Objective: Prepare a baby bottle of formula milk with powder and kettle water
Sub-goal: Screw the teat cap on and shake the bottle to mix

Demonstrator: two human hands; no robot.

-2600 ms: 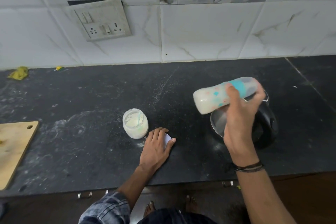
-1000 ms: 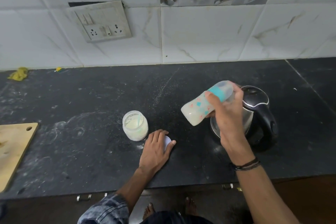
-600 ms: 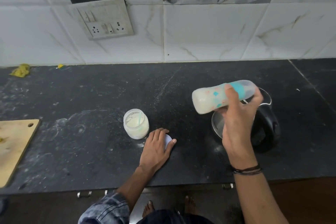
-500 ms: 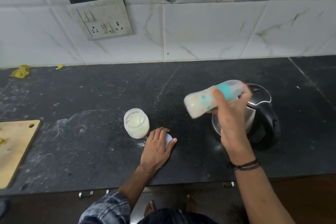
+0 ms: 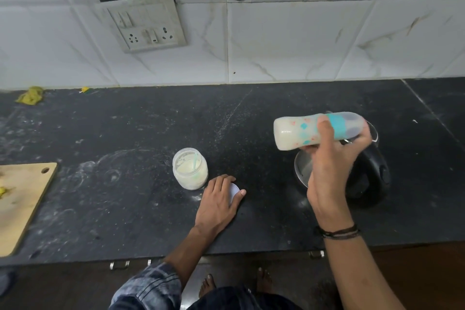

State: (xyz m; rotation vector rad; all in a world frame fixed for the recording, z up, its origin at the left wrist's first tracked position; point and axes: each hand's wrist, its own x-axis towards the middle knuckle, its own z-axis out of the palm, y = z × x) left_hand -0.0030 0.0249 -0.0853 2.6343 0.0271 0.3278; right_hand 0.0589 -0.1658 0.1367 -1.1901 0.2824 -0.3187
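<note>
My right hand [image 5: 329, 166] grips a capped baby bottle [image 5: 297, 132] full of milky liquid, held nearly sideways in the air with its base pointing left and its teal collar at my fingers. Below and behind it stands the black and steel kettle [image 5: 367, 178], partly hidden by my hand. An open jar of formula powder [image 5: 190, 168] with a scoop inside stands on the dark counter [image 5: 125, 133]. My left hand [image 5: 219, 202] lies flat on the counter beside the jar, covering most of a white lid [image 5: 235, 190].
A wooden cutting board [image 5: 22, 199] lies at the left edge. A yellow scrap [image 5: 30, 95] sits by the back wall, below a socket panel [image 5: 146, 25]. Powder dust marks the counter. The counter's front edge runs just behind my left wrist.
The bottle has swung back and forth in my right hand, tilting down to the left and now up to nearly level over the kettle. My left hand has stayed on the lid.
</note>
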